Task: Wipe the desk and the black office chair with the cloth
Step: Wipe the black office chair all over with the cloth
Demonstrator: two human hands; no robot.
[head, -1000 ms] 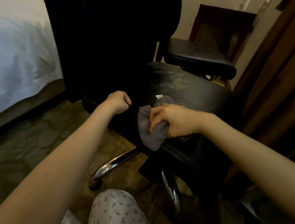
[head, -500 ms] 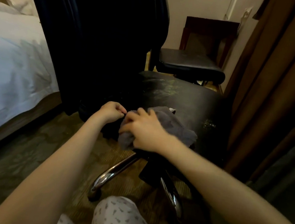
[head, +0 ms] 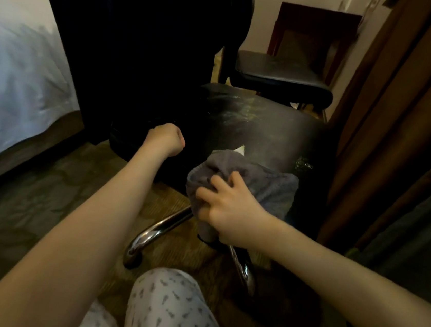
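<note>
The black office chair (head: 254,119) stands in front of me, its tall dark backrest to the left and its worn seat in the middle. My right hand (head: 227,213) grips a bunched grey cloth (head: 265,185) and presses it on the seat's near edge. My left hand (head: 166,139) is closed around the seat's left side, its fingers curled out of sight. The desk is not in view.
The chair's chrome legs (head: 158,232) spread over the carpet just below the cloth. A white bed (head: 13,67) lies on the left, brown curtains (head: 400,130) hang on the right, a dark wooden stand (head: 315,35) sits at the back. My knee (head: 173,311) is low in view.
My right hand slid the cloth along the seat's near edge, first left toward my left hand, then back right. My left hand kept its hold on the seat.
</note>
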